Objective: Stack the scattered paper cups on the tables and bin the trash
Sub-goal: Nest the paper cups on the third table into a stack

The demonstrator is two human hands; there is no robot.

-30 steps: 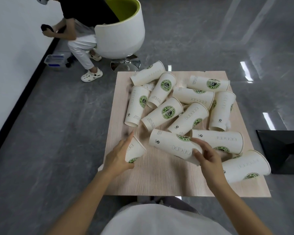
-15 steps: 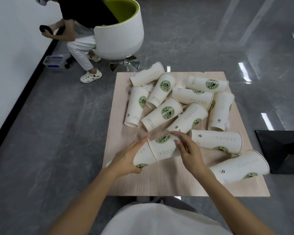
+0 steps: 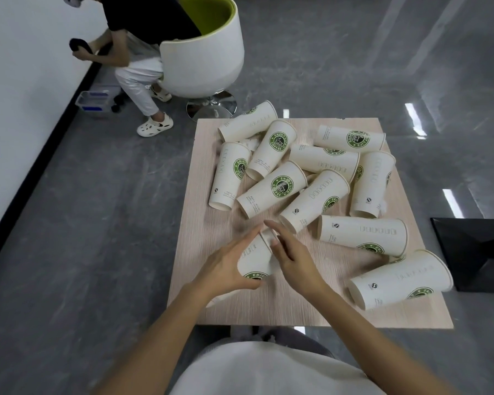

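Note:
Several white paper cups with green logos lie on their sides across the light wood table [image 3: 211,309], among them one in the middle [image 3: 274,189] and two at the right [image 3: 362,232] [image 3: 399,280]. Near the table's front, my left hand [image 3: 226,269] and my right hand [image 3: 294,258] hold nested cups [image 3: 254,258] between them. The left hand grips the side and the right hand's fingers rest on the far end. Small crumpled white scraps [image 3: 251,143] [image 3: 384,206] peek out between the cups.
A white tub chair with a green inside [image 3: 203,58] stands behind the table on a chrome base. A person [image 3: 137,78] crouches by the left wall next to a clear plastic box [image 3: 94,101]. A black angular object [image 3: 474,252] sits on the floor at the right.
My right hand took a lying cup and slid it leftward into the cup in my left hand. The two hands have come together around the nested cups.

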